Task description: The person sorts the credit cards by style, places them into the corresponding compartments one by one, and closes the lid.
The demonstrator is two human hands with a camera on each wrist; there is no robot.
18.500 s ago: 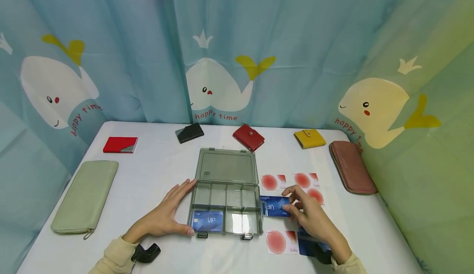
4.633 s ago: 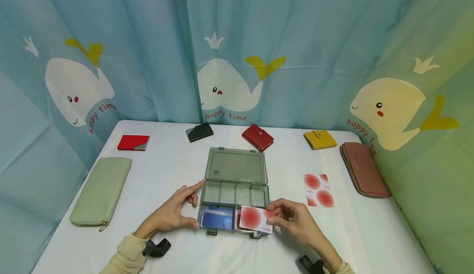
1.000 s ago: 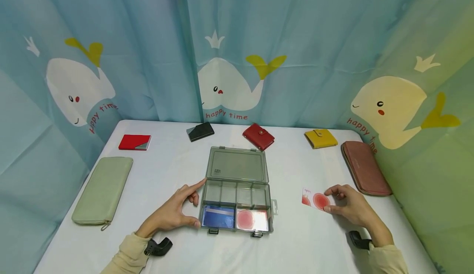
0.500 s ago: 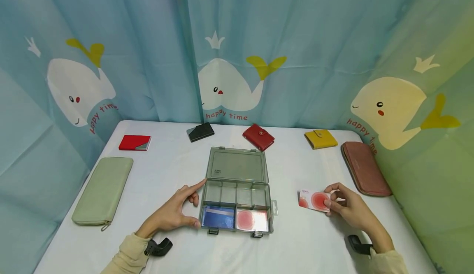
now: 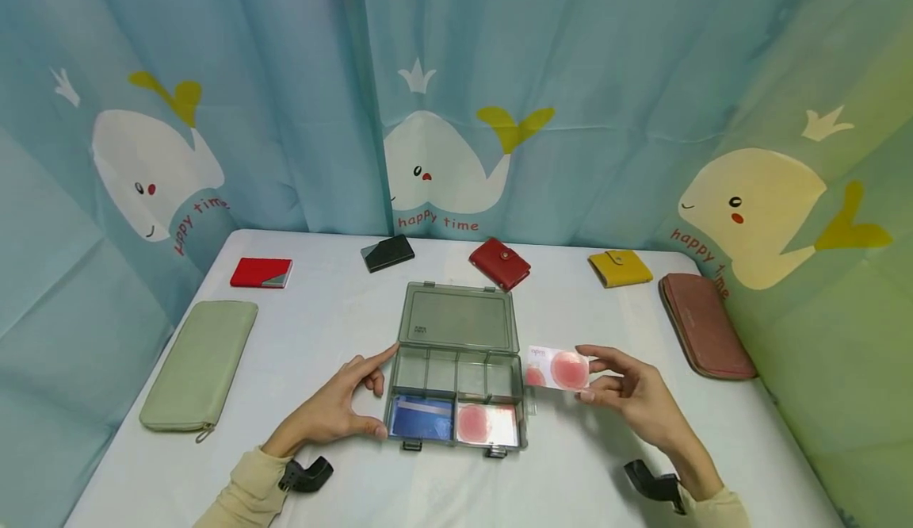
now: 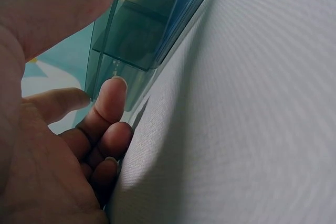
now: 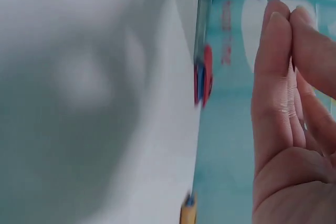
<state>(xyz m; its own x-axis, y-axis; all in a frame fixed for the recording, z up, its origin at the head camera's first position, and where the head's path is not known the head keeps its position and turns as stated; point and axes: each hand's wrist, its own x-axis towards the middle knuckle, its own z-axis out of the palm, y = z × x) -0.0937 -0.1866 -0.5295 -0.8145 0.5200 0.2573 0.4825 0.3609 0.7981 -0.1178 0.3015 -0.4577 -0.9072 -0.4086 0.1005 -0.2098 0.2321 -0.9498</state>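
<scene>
In the head view my right hand [image 5: 635, 393] pinches a white card with red circles [image 5: 559, 368] by its right end, between thumb and fingers. The card is raised beside the right edge of a translucent grey-green compartment box [image 5: 408, 369], over its side tab. The box's lid [image 5: 457, 318] lies folded back. A blue card [image 5: 422, 418] fills the front left compartment and a red-and-white card [image 5: 487, 424] the front right one. My left hand [image 5: 331, 409] steadies the box's left side with outstretched thumb and index finger; the left wrist view shows its other fingers [image 6: 114, 140] curled.
Along the back of the white table [image 5: 321, 314] lie a red card case [image 5: 260, 273], a black card case [image 5: 387, 254], a red wallet [image 5: 500, 264] and a yellow wallet [image 5: 620, 267]. A green long wallet [image 5: 200, 365] flanks the left, a brown one [image 5: 706, 326] the right.
My right hand has picked the card up from the table and carried it left to the box. Earlier, blue and red-and-white cards went into the front compartments. The left hand stays at the box.
</scene>
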